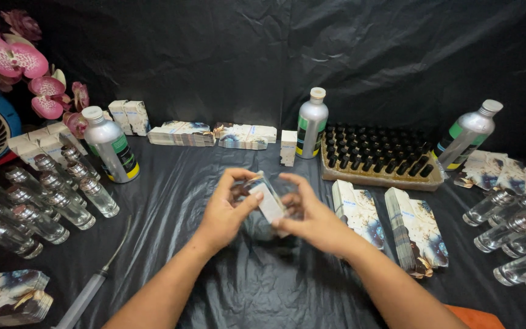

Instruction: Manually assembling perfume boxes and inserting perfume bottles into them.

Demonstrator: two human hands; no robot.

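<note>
Both hands met over the black sheet (pixel 214 183), and between them they held a small carton (pixel 267 201), white on its near face with a marbled side, tilted and lifted clear of the sheet. The left hand (pixel 223 213) pinched it with thumb across the near face and fingers curled over the top edge; the right hand (pixel 312 219) gripped the other end, fingertips closed on it. The step in hand looked like shaping a flat carton into a box; the move to follow would seemingly call for squaring the walls and tucking a flap without creasing the card. Just right of the right fingers stood two stacks of flat cartons (pixel 391 222), white-edged, marbled blue and brown. Beyond the fingertips lay a tray of black-capped vials (pixel 378 155), with one silver bottle (pixel 310 125), green-and-yellow labelled, to its left and another at its right end. Further flat stacks (pixel 211 134) lay beyond the left fingers along the backdrop. Left of the left hand stood another such silver bottle and clear glass bottles (pixel 44 198) in rows; more lay well right. A syringe (pixel 89 292) rested below the left wrist.
</note>
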